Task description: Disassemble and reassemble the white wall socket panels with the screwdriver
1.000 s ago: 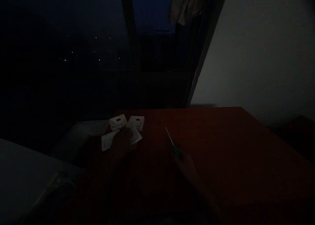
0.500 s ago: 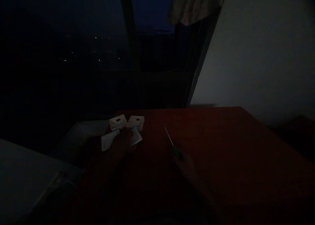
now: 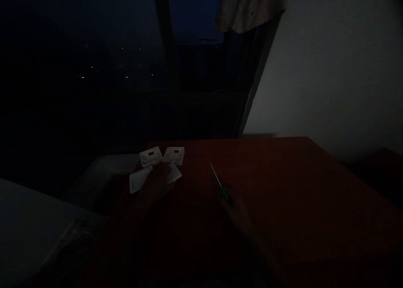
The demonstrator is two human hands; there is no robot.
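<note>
My right hand [image 3: 236, 208] is closed around the green handle of a screwdriver [image 3: 216, 175], whose metal shaft points forward and a little left above the red-brown table. On the left, my left hand [image 3: 157, 179] is closed on a white socket faceplate [image 3: 175, 174], with its fingers over the plate and the thumb at its near edge. Another white plate [image 3: 136, 181] lies just left of that hand, partly covered by it. Behind them are two white mounting boxes, a tilted one [image 3: 151, 156] and a squarer one [image 3: 174, 155], open sides up. Darkness hides finger detail.
The red-brown table [image 3: 277, 174] reaches to a dark window [image 3: 126, 107] at the back and a pale wall [image 3: 330, 69] on the right. A curtain [image 3: 252, 6] hangs at the top. Beyond the table's left edge is a pale ledge [image 3: 119, 162].
Almost everything stays in place. My left hand has shifted very slightly over the faceplate; my right hand and the screwdriver look still.
</note>
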